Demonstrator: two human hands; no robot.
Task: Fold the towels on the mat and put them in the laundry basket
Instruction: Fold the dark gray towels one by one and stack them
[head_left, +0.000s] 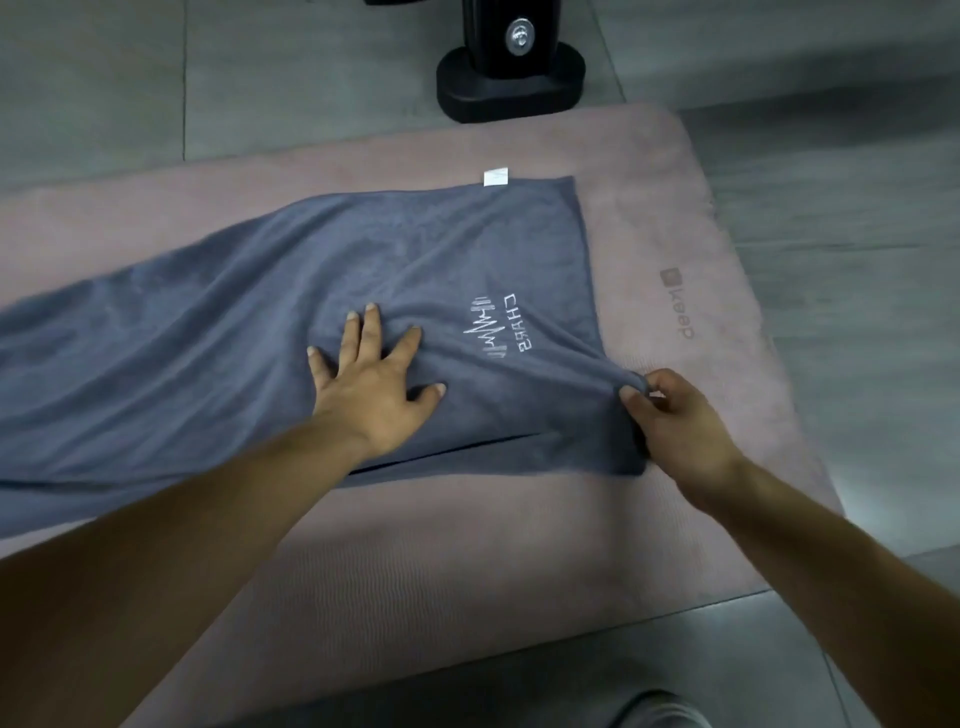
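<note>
Pinched by the right hand (670, 415) at its near right corner and pressed flat by the spread left hand (371, 384), the grey towel (218, 343) is being folded toward the mat's (675, 218) right end; the pinched corner probably must next be carried across.

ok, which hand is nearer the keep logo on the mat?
Right. The right hand pinches the towel just below the keep logo in view; the left hand lies flat farther left.
</note>
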